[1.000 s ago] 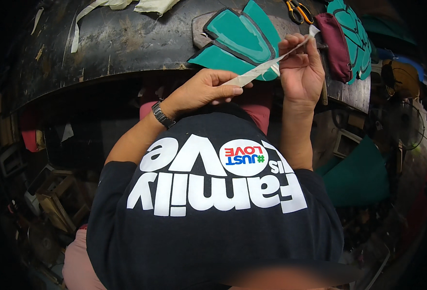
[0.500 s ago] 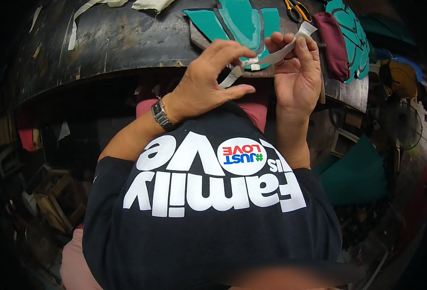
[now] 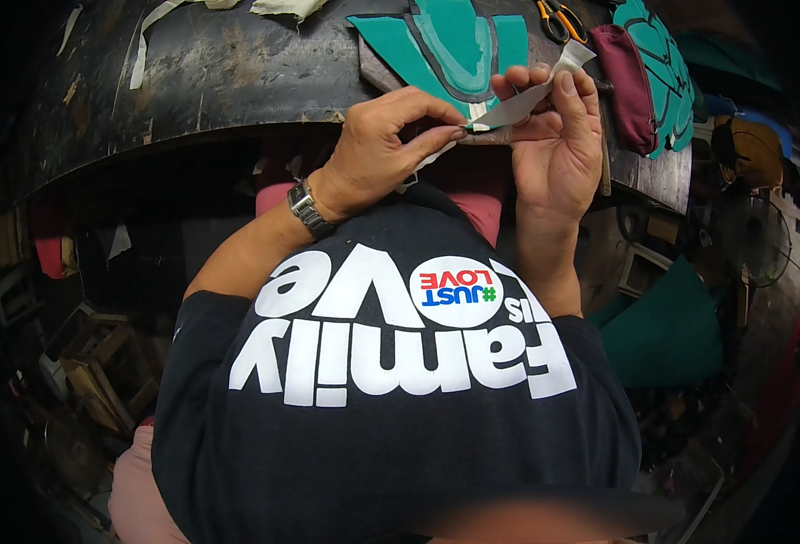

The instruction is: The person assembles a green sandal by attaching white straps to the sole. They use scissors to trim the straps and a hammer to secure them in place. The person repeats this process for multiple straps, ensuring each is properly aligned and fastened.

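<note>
A: Where's the strip (image 3: pixel 514 109), and what has hold of it?
B: Between the hands. The left hand (image 3: pixel 380 140) is closed to a pinch, thumb and forefinger nearly tip to tip on it. The right hand (image 3: pixel 558 145) is half curled, its thumb pressing the strip against the fingers, with a short flared end poking out past the thumb.
A: And below the left fingertips?
B: A pale length hangs there. It looks like the same strip, but the fingers hide the join.
A: How would it handle?
B: Light and limp, I'd judge, thin enough to twist or crease. It may tear if jerked. I'd take it near the ends, by thumb and fingertip, keeping the middle flat.
A: Anything in the way?
B: The green piece (image 3: pixel 454 50) lies just beyond the fingertips, on the table (image 3: pixel 237 77). The strip passes before its near tip; whether they touch, I can't tell. A slack strip could catch there.
A: Beside the right hand?
B: The pouch (image 3: pixel 625 86) is just to its right, with the green stack (image 3: pixel 661 68) past that. The orange-handled tool (image 3: pixel 559 20) lies beyond its fingertips. Pale cloth (image 3: pixel 288 6) is well beyond the left hand.
</note>
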`<control>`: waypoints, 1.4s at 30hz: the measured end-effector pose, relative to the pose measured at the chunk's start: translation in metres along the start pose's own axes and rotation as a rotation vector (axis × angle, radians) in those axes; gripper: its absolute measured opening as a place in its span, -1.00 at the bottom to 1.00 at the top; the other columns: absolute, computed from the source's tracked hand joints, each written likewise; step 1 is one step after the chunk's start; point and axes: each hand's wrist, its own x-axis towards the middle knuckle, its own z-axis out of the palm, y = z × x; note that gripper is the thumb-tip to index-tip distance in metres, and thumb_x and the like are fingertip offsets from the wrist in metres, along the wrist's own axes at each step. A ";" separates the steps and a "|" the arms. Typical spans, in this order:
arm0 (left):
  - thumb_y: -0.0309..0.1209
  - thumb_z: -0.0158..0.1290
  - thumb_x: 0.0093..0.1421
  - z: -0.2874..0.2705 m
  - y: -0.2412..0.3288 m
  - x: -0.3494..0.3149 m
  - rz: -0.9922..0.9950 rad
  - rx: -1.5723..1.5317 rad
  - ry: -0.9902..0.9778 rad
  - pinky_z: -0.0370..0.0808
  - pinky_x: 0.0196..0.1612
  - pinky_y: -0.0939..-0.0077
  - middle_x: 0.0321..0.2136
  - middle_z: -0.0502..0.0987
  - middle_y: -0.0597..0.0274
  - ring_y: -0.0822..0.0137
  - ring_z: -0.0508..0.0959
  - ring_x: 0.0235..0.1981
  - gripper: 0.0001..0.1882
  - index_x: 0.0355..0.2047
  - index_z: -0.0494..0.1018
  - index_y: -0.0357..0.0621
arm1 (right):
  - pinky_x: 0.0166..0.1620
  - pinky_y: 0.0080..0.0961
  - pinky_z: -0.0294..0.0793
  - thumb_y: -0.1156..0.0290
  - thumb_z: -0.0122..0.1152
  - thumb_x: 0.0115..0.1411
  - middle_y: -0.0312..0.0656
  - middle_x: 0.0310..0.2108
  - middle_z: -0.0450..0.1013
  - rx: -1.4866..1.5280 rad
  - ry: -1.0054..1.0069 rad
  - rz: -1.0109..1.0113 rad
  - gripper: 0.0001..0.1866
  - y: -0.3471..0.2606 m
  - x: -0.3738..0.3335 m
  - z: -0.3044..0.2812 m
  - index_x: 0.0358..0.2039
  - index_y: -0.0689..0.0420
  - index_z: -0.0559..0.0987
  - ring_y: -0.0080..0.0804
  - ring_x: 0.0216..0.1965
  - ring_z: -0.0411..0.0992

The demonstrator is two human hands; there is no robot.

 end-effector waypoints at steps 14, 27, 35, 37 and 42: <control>-0.53 0.07 0.22 -0.141 0.027 -0.044 -0.423 0.940 -0.335 0.53 -0.17 0.15 -0.28 0.62 -0.03 -0.05 0.62 -0.27 -0.78 -0.14 0.59 -0.22 | -0.57 -0.68 0.33 0.41 0.19 0.36 -0.07 -0.31 0.59 -0.374 0.046 0.072 -0.87 -0.042 0.014 -0.047 -0.13 0.15 0.56 -0.56 -0.60 0.39; -0.26 0.25 0.16 -0.046 -0.060 0.055 0.441 0.704 -0.304 0.46 0.08 0.27 0.03 0.52 0.19 0.11 0.50 0.07 -0.59 0.02 0.53 -0.01 | -0.52 -0.74 0.32 0.42 0.30 0.29 -0.34 -0.45 0.51 -0.992 0.016 0.218 -0.86 -0.009 0.009 -0.059 -0.23 0.22 0.61 -0.70 -0.59 0.38; -0.28 0.29 0.12 0.007 -0.037 0.030 0.291 0.606 -0.142 0.50 -0.07 0.30 -0.15 0.50 0.17 0.13 0.53 -0.13 -0.62 -0.07 0.54 -0.06 | -0.53 -0.72 0.39 0.48 0.31 0.26 -0.29 -0.46 0.52 -0.676 -0.044 0.265 -0.86 -0.051 0.000 -0.040 -0.23 0.26 0.60 -0.62 -0.58 0.44; -0.33 0.28 0.14 0.003 -0.033 0.025 0.205 0.450 -0.148 0.49 -0.04 0.32 -0.11 0.52 0.16 0.14 0.54 -0.07 -0.64 -0.05 0.55 -0.07 | -0.54 -0.71 0.40 0.49 0.32 0.25 -0.30 -0.49 0.50 -0.683 -0.125 0.348 -0.87 -0.046 0.006 -0.032 -0.24 0.26 0.58 -0.63 -0.60 0.43; -0.39 0.25 0.17 -0.032 -0.035 0.016 0.238 0.692 -0.079 0.41 0.05 0.30 -0.09 0.57 0.21 0.19 0.54 -0.02 -0.72 -0.09 0.59 -0.08 | -0.53 -0.72 0.38 0.44 0.33 0.25 -0.33 -0.49 0.48 -0.832 -0.154 0.417 -0.86 -0.023 0.038 -0.037 -0.29 0.24 0.57 -0.67 -0.60 0.41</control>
